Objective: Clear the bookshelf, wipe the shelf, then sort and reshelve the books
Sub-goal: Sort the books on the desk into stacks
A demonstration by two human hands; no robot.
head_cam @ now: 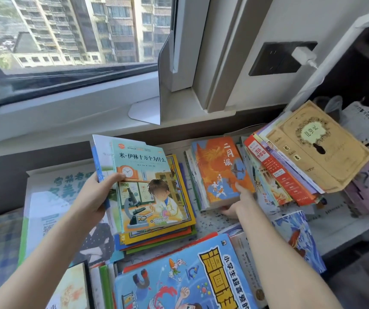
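Window (67, 41) fills the upper left of the frame, with tower blocks beyond the glass.

Below it we note loose books and stacks covering the lower half of the frame, from the left edge to the right.

Big blue comic book (179, 282) lies flat at bottom centre, its yellow title block running toward the lower edge.

Tan book (317, 148) sits tilted on top of a slumped pile at right of centre; a red book (277, 172) leans in that same pile.

Teal book (148, 188) is at centre, raised above a yellow-edged stack (179, 228). The left hand (96, 195) grips it at its left edge, thumb across the cover and fingers behind, with another book held behind it.

Orange book (221, 170) is just right of centre, top of a short stack. The right hand (239, 201) pinches its lower edge, thumb on the cover, fingers under.

White bookend (163, 74) stands upright on the sill at upper centre.

Dark socket plate (275, 59) is on the wall at upper right, with a white charger (302, 55) plugged in.
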